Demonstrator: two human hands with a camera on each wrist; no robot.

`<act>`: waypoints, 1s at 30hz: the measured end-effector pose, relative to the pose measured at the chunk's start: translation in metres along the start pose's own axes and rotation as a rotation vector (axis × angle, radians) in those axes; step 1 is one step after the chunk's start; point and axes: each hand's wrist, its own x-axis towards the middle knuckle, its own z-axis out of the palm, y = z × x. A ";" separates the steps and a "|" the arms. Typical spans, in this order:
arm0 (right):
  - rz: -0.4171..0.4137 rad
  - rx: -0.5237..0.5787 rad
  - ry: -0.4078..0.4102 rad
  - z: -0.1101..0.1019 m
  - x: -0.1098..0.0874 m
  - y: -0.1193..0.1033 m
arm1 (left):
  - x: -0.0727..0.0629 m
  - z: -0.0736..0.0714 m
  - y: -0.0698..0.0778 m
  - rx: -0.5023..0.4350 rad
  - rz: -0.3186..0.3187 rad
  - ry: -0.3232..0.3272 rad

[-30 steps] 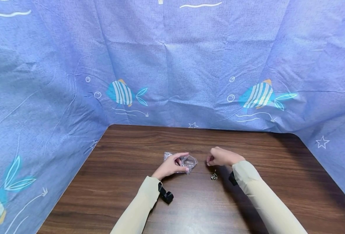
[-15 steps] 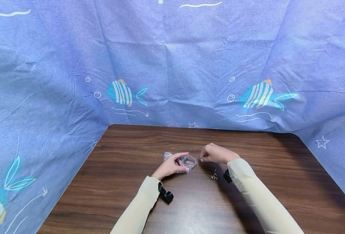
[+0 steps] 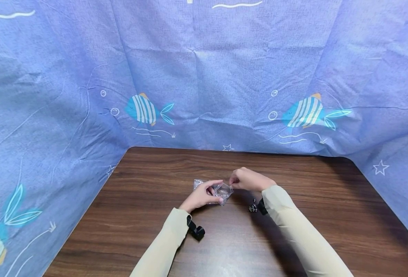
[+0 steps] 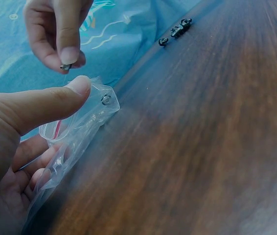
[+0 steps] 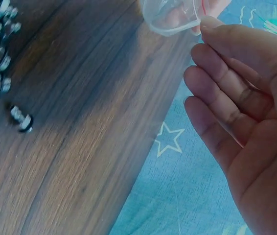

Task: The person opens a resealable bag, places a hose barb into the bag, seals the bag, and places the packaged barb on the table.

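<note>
My left hand point(image 3: 200, 197) holds a clear zip bag point(image 4: 97, 110) with a red stripe, thumb and fingers spreading its mouth. A small metal screw point(image 4: 106, 100) shows in the bag's corner. Just right of that mouth, my right hand point(image 3: 251, 180) pinches another small screw point(image 4: 65, 66) between thumb and forefinger; in the left wrist view it hangs just above the left thumb tip. The other right fingers curve loosely in the right wrist view. A small pile of screws point(image 3: 253, 208) lies on the table below the right wrist.
In the right wrist view, one screw point(image 5: 21, 120) lies a little apart from the pile. The dark wood table point(image 3: 148, 173) ends at a blue fish-print cloth point(image 3: 224, 77) hanging behind and at the sides. A black strap point(image 3: 196, 229) sits on the left wrist.
My right hand has moved left, from above the screw pile to the bag's mouth, still pinching. My left hand and the bag have stayed in place.
</note>
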 end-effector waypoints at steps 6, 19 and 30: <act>-0.005 0.022 -0.005 0.002 0.005 -0.002 | 0.000 0.000 -0.001 0.009 -0.017 -0.007; -0.002 0.009 0.003 0.004 0.007 -0.005 | -0.002 -0.002 -0.004 0.004 0.081 -0.004; 0.013 0.047 -0.010 0.004 0.001 0.001 | 0.000 -0.001 0.001 0.015 -0.018 -0.014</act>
